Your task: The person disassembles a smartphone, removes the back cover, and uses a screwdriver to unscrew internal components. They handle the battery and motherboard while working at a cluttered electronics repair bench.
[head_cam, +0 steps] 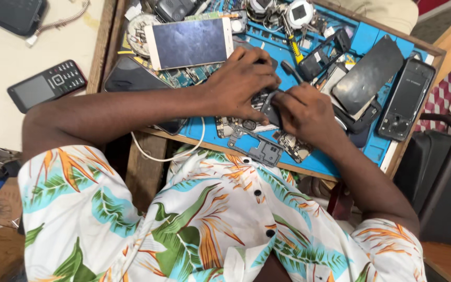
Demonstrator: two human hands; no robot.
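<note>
Head view: both my hands meet over a small dark phone part (268,107) on the blue work mat (335,156).
My left hand (241,83) presses down with fingers spread on it; my right hand (304,112) curls, pinching its edge, beside a white-framed phone (189,43).
</note>
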